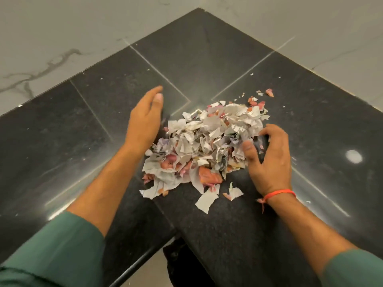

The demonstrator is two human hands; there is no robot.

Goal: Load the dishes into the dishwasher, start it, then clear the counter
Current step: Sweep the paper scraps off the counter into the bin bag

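A heap of scraps, torn paper mixed with reddish peels, lies at the centre of the frame on the black table, at the inner corner of its L shape. The left hand stands on edge just left of the heap, fingers straight and together, holding nothing. The right hand sits at the heap's right side, fingers curled loosely over the outermost scraps; whether it grips any I cannot tell. Loose bits lie apart toward the upper right, and a few torn pieces lie below the heap, near the table's front edge at lower centre. Bare black surface runs to the pale marble walls at upper left and upper right.
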